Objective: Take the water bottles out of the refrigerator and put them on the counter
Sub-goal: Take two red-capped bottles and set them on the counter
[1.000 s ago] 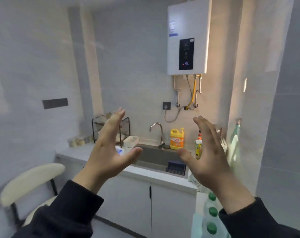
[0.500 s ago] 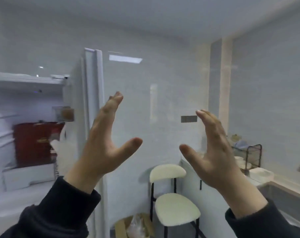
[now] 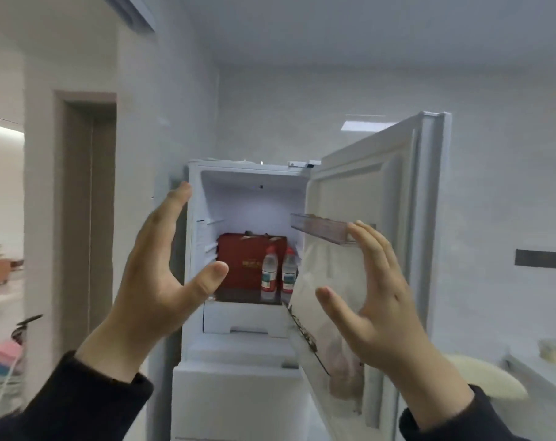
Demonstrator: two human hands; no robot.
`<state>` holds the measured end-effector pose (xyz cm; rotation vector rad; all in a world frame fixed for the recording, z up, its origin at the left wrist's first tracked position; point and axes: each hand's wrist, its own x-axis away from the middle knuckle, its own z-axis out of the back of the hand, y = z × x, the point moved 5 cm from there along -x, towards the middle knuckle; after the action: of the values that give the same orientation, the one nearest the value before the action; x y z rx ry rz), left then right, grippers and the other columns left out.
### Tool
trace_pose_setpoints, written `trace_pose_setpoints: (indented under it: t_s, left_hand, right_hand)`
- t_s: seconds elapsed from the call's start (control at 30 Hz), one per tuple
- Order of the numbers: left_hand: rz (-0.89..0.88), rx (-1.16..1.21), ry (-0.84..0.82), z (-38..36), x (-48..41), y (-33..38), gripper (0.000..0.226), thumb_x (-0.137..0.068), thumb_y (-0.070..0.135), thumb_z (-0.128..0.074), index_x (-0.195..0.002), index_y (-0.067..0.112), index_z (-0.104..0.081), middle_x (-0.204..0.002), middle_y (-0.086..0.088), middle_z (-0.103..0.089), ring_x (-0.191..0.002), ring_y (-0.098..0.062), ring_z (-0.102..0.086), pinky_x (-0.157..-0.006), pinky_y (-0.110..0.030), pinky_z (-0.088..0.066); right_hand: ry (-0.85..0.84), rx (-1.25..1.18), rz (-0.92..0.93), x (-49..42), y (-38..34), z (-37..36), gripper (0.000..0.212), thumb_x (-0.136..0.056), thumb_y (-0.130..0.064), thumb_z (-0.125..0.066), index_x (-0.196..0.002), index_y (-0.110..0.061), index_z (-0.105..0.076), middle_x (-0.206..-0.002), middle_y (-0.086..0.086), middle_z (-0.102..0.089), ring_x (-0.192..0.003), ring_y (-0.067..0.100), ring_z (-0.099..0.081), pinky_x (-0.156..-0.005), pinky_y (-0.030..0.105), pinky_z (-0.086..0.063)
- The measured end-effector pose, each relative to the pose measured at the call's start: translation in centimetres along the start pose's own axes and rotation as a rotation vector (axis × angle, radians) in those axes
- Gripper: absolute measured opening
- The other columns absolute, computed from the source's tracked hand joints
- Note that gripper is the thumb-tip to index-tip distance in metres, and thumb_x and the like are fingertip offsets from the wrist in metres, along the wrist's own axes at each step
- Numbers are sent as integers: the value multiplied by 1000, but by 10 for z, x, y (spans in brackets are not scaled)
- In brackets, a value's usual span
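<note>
Refrigerator is open, with its door swung out to the right.

Count: 2 water bottles, the left bottle and the right bottle. Both stand upright, long axis vertical, red caps up. They sit side by side, about touching, on the glass shelf towards its right end. Labels face the camera.

1 red box sits just behind them and to their left, filling most of the shelf width. 1 clear door bin hangs on the inside of the door, above bottle height.

Left hand is raised in front of the refrigerator's left edge, fingers straight, thumb spread, grasping nothing. Right hand is raised in front of the door's inner face, likewise released, palm turned inward. Both hands are well short of the bottles, no contact.

A table corner shows at the far lower right, well apart from the bottles.
</note>
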<state>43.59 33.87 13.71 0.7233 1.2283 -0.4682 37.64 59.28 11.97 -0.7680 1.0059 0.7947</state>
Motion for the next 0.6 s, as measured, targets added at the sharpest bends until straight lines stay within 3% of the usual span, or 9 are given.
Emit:
trace_pose_setpoints:
  t_s: [0.07, 0.13, 0.27, 0.43, 0.53, 0.6]
  left_hand:
    - [21, 4, 4, 19, 0, -34, 104, -77, 83, -49, -155, 18, -27, -160, 12, -29, -147, -11, -29, -115, -42, -28]
    - [31, 17, -7, 24, 0, -61, 103, -77, 82, -50, -155, 19, -28, -161, 12, -29, -147, -11, -29, -114, -43, -29]
    - [42, 40, -43, 16, -3, -108, 89, -76, 63, -59, -152, 27, -27, -157, 18, -27, -148, -14, -27, -115, -42, -28]
    - [64, 52, -79, -4, -11, -166, 97, -76, 83, -48, -152, 29, -25, -157, 20, -25, -147, -5, -25, -112, -24, -24]
    - [61, 105, -85, -25, -18, -203, 85, -76, 70, -57, -148, 41, -23, -153, 36, -22, -141, 12, -22, -107, -5, -22]
    - [52, 117, -87, -43, -24, -229, 80, -77, 58, -57, -148, 40, -24, -154, 30, -23, -140, 14, -21, -104, -2, -23]
  right_hand:
    - [-3, 7, -18, -8, -7, -38, 76, -85, -57, -56, -149, -28, -27, -156, 3, -35, -147, 18, -28, -117, 28, -24]
    - [4, 17, -42, -13, -8, -64, 75, -85, -58, -55, -150, -30, -28, -156, 2, -35, -146, 17, -28, -116, 21, -21]
    - [21, 54, -78, -24, 1, -105, 78, -85, -58, -53, -150, -21, -32, -155, 3, -37, -144, 18, -31, -110, 24, -22]
    - [16, 74, -108, -37, 31, -159, 77, -86, -56, -54, -150, -23, -30, -152, -7, -33, -144, 12, -28, -111, 7, -14]
    - [-14, 119, -148, -46, 60, -200, 79, -85, -61, -51, -152, -28, -25, -154, -10, -29, -146, 11, -24, -109, 11, -13]
    - [-12, 150, -174, -53, 82, -225, 79, -85, -63, -50, -152, -31, -23, -156, -10, -27, -146, 9, -22, -108, 13, -13]
